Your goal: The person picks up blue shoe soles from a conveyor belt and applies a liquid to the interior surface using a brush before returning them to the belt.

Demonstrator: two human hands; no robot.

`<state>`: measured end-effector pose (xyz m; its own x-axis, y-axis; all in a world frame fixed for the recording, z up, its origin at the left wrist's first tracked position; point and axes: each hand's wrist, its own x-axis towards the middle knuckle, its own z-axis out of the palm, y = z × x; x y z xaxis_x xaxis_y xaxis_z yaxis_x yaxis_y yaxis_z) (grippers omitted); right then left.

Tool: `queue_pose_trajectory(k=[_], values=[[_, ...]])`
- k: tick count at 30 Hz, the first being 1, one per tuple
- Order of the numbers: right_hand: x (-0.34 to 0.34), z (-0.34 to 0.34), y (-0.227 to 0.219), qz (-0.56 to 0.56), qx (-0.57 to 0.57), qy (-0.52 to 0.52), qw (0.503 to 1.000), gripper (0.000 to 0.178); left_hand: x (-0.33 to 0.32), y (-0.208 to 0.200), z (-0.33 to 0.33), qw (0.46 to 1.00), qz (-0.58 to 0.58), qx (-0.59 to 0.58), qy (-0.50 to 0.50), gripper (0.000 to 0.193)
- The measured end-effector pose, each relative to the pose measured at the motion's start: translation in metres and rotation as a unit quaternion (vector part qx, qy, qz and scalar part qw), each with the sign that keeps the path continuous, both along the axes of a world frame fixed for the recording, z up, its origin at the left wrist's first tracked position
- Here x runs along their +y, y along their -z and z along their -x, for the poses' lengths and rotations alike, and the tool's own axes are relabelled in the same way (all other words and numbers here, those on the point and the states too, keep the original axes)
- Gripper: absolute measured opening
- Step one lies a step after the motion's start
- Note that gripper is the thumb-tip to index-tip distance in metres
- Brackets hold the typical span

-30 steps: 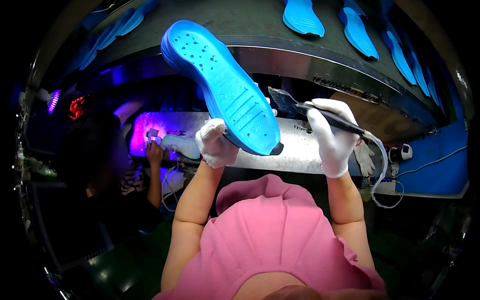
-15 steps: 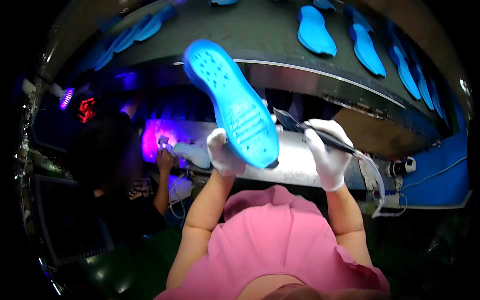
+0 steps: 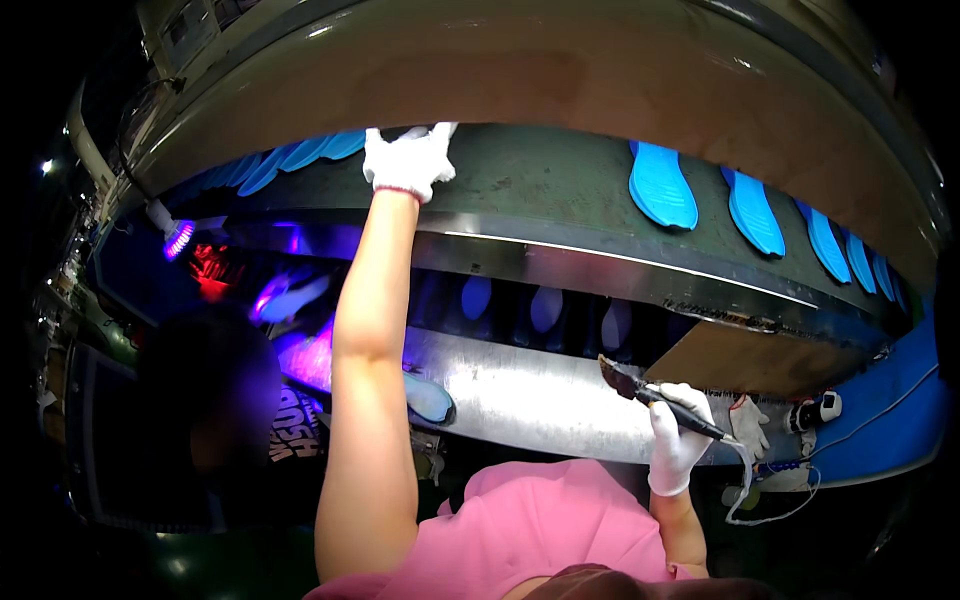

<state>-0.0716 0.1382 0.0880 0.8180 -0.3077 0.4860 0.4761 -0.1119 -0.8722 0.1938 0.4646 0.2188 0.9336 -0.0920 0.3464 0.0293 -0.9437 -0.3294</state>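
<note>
Left hand [image 3: 412, 162] reaches over the conveyor belt [image 3: 540, 180], its grip unclear; right hand [image 3: 677, 438] pinches a brush [image 3: 626, 382]. Best keep it clear of blue shoe soles [image 3: 663, 188].

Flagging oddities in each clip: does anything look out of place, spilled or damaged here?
Nothing looks spilled or clearly damaged. At most, one loose white glove lies near the right end of the metal bench, slightly odd because the left hand and right hand are both gloved.

L hand [image 3: 411, 163] fwd, R hand [image 3: 678, 440] curled
</note>
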Motion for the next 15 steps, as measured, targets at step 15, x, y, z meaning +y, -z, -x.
queue_pose_trajectory(k=[15], values=[[0.012,-0.004,0.025,-0.048,0.120,0.035,0.991,0.019,0.241,0.117,-0.124,0.956,0.246,-0.132,-0.086,0.044]])
